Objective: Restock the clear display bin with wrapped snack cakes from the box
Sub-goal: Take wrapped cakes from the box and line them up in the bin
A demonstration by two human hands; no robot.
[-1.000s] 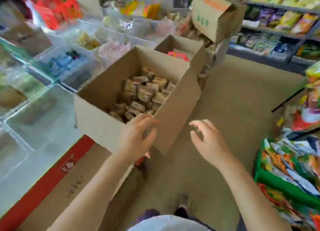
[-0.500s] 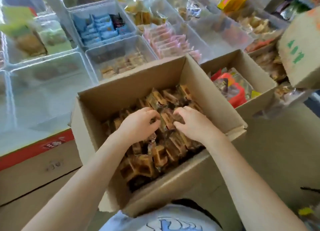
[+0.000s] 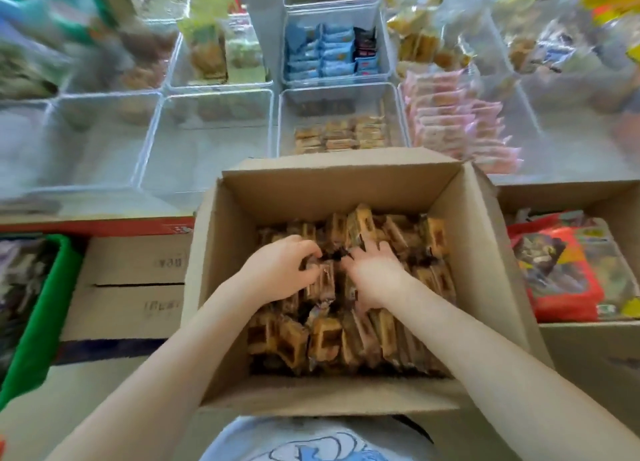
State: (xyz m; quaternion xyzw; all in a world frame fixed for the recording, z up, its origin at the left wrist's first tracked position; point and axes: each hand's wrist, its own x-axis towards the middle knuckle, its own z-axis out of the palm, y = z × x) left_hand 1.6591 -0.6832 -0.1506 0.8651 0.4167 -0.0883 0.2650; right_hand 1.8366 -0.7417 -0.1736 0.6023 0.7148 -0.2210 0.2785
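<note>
An open cardboard box (image 3: 221, 252) stands right in front of me, half full of wrapped snack cakes (image 3: 346, 339) in clear wrappers, brown and golden. Both hands are down inside it. My left hand (image 3: 280, 270) curls its fingers round a few cakes in the middle of the pile. Just to its right, my right hand (image 3: 375, 277) has its fingers stretched forward, with the tips pushed in among the cakes. Directly behind the box is the clear display bin (image 3: 282, 121), holding a low row of the same cakes (image 3: 341, 136) along its near side.
Clear bins around it hold blue packets (image 3: 325, 52), pink packets (image 3: 457, 124) and other snacks. A second box with red packets (image 3: 561, 277) sits at the right. A green crate (image 3: 45, 304) and stacked cartons (image 3: 135, 287) are at the left.
The view has swung from the aisle floor to straight over the box. My hands went from the box's near corner into the cakes and now dig deeper into the pile.
</note>
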